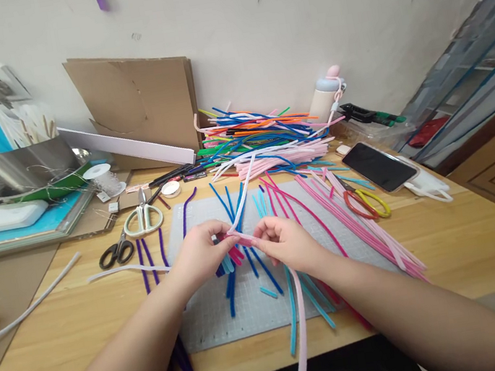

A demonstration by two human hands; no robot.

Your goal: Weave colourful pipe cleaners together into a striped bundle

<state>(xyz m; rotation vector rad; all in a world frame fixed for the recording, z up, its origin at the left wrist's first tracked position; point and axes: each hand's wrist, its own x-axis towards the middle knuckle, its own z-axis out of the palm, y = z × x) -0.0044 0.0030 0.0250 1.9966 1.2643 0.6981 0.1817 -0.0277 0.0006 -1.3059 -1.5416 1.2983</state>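
Over the grey cutting mat (pixel 215 335), my left hand (pixel 205 248) pinches a pale pipe cleaner (pixel 241 202) that rises away from its fingertips. My right hand (pixel 287 242) is closed on a pale pink length between the two hands, and a pale pink tail (pixel 301 333) hangs below it. Whether these are one piece is hidden by the fingers. Just under my left fingers are short blue, light blue and pink pieces (pixel 236 256); I cannot tell if they are held. Dark blue (pixel 268 273), light blue (pixel 292 316) and pink pipe cleaners (pixel 347 220) lie around the hands.
A heap of coloured pipe cleaners (pixel 263 136) lies at the back, beside cardboard sheets (pixel 135 103). White-handled scissors (pixel 143 218) and black-handled scissors (pixel 117 253) lie left; red-yellow scissors (pixel 365 201) and a phone (pixel 380 164) lie right. A metal pot (pixel 28 167) stands far left.
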